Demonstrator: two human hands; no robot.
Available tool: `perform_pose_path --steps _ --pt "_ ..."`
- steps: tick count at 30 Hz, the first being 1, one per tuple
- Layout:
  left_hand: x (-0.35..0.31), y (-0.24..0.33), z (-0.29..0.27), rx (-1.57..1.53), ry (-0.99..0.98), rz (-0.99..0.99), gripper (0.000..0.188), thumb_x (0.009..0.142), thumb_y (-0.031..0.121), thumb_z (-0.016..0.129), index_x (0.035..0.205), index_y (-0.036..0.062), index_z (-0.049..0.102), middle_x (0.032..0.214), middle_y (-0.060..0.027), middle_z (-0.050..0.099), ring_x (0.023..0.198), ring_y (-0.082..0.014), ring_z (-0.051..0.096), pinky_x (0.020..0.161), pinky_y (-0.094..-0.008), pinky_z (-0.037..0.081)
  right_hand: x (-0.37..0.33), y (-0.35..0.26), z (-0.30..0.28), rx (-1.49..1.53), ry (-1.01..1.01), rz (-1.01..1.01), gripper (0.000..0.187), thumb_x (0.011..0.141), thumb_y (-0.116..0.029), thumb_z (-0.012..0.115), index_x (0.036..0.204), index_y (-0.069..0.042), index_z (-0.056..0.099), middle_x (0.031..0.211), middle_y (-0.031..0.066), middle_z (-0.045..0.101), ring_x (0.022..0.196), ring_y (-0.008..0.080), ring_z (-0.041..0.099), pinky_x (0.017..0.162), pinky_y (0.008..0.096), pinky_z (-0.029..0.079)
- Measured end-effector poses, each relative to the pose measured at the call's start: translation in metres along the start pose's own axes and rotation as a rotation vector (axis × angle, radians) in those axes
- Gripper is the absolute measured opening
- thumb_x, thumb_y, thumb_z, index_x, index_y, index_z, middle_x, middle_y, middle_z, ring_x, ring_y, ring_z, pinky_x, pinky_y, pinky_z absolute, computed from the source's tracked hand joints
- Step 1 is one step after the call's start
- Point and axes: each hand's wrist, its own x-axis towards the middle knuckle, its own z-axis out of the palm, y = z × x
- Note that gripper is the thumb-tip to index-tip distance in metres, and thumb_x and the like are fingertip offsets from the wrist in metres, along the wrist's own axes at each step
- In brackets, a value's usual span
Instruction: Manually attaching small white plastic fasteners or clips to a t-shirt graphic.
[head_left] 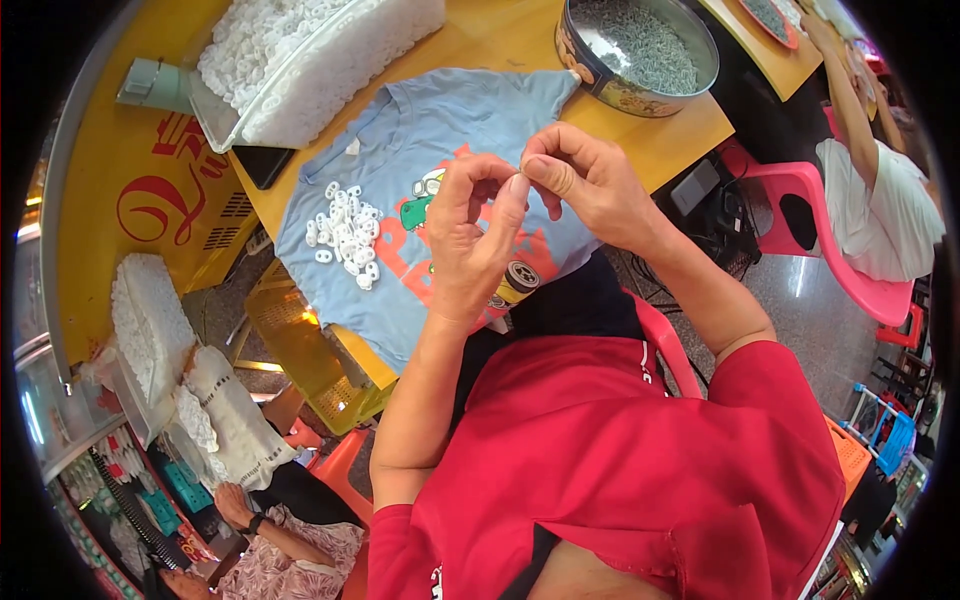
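My left hand (468,235) and my right hand (595,190) meet above a light-blue T-shirt (400,120) spread over the table's front. Thumb and fingertips are pinched on both hands, close together. Whatever sits between them is too small to make out. Left of my left hand, a loose pile of small white plastic pieces (345,235), oval with holes, lies on the shirt. Beyond my right hand stands a round tin (625,100) holding many small grey metal screws or pins. Under my hands the shirt carries a printed cartoon in red, green and yellow.
A clear tub (222,135) heaped with white pieces stands at the table's far left, beside a dark flat object (262,165). A yellow plastic crate (300,330) is below. A pink chair (815,205) and another person (875,200) are at right; someone else's hand (233,503) is lower left.
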Motion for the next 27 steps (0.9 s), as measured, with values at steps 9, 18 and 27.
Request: perform_pose_path --steps 9,18,27 --pt "0.007 -0.003 -0.001 0.479 0.013 0.391 0.017 0.082 -0.006 0.066 0.093 0.0022 0.056 0.085 -0.0077 0.06 0.069 -0.0177 0.059 0.068 -0.0311 0.05 0.005 -0.01 -0.011 0.156 -0.117 0.255 0.028 0.097 -0.03 0.058 0.097 -0.002 0.059 0.073 -0.0018 0.055 0.061 0.0051 0.051 0.052 0.0207 0.044" --pt "0.003 -0.004 -0.007 0.435 0.001 0.362 0.013 0.085 -0.004 0.064 0.093 0.0013 0.056 0.083 -0.0087 0.058 0.067 -0.0195 0.057 0.063 -0.0308 0.047 0.008 -0.013 -0.015 0.139 -0.195 0.257 0.021 0.095 -0.022 0.062 0.1 -0.002 0.061 0.079 -0.0007 0.058 0.062 0.0057 0.054 0.054 0.0216 0.046" --pt "-0.022 -0.014 -0.034 0.552 0.033 0.169 0.007 0.087 -0.001 0.062 0.092 -0.0006 0.057 0.079 -0.0106 0.056 0.066 -0.0215 0.056 0.06 -0.032 0.046 0.033 -0.009 -0.027 -0.298 0.037 0.085 0.02 0.093 -0.018 0.064 0.1 0.0 0.061 0.081 -0.0018 0.058 0.065 0.0049 0.053 0.058 0.0206 0.046"
